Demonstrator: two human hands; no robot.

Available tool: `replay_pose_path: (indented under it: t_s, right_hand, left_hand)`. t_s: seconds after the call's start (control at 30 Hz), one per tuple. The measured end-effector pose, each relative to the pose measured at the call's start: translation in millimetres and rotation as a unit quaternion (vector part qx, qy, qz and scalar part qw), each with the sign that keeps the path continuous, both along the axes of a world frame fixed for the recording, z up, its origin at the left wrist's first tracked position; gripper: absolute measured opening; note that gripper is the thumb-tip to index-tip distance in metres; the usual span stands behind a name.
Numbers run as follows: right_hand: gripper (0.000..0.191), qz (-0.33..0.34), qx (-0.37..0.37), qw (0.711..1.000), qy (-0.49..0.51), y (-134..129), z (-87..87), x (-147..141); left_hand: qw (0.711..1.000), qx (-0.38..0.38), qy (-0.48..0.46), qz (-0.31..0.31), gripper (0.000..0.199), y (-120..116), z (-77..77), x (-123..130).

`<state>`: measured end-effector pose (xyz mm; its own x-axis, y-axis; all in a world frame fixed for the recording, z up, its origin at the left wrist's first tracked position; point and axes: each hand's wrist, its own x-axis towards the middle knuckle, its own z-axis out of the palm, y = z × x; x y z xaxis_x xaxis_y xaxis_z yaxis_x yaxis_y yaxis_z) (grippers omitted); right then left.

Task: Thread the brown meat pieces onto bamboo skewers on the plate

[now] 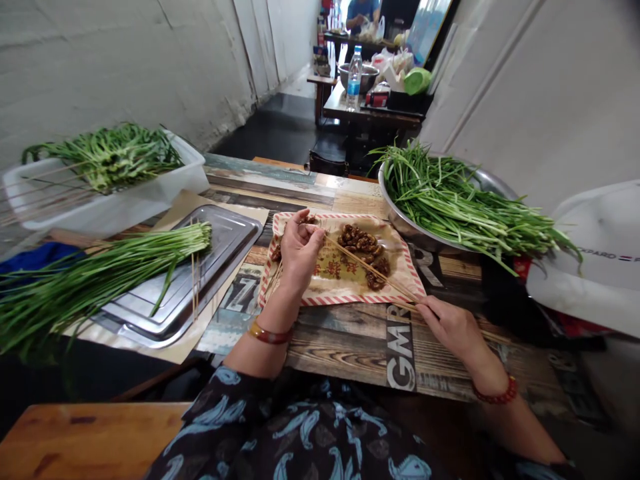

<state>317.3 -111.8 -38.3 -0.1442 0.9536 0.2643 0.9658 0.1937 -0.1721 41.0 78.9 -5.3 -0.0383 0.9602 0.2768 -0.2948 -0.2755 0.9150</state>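
Observation:
My right hand [453,330] is closed around the lower ends of thin bamboo skewers [367,265]. They slant up and left to my left hand [300,257], whose thumb and fingers are pinched together at the tips; what lies between them is hidden. Beneath is an oil-stained paper sheet [345,290] with a red-and-white striped border. Glossy dark brown pieces [357,241], perhaps insect pupae, sit in clumps on it. More brown pieces and several skewers show partly behind my left hand.
At left, long green chives [125,273] lie across a metal tray lid [175,307]. A white tub [115,207] of skewered greens stands behind. A steel bowl [415,230] heaped with chives [450,200] is at right. Farther back, a table holds a water bottle [354,79]; another person [363,13] is beyond.

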Motion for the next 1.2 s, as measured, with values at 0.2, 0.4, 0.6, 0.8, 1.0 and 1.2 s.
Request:
replay_pose_path:
  t_s: [0.2,0.4,0.6,0.8,1.0,1.2]
  right_hand:
    - [0.023,0.018,-0.014,1.0,0.0,-9,3.4,3]
    - [0.017,0.026,0.034,0.999,0.011,-10,15.5,-2]
    - [0.027,-0.105,0.067,0.992,0.036,-18,32.3,-7]
    - [0.019,-0.072,0.15,0.982,0.091,11,55.1,-35]
    - [0.032,0.024,0.089,0.99,0.106,53,53.1,-81]
    - [0.02,0.029,0.092,0.98,0.175,54,41.8,-81]
  left_hand:
    - [1.0,0.007,-0.015,0.016,0.046,0,1.5,0]
    - [1.0,0.018,-0.004,-0.021,0.047,-5,-6.3,11]
    - [1.0,0.016,-0.002,-0.007,0.044,-8,-3.3,12]
    - [0.999,0.002,-0.005,-0.042,0.046,-21,3.3,21]
    - [0.996,-0.009,-0.007,-0.085,0.046,-34,1.2,31]
    - [0.993,-0.017,0.021,-0.119,0.048,-35,0.7,29]
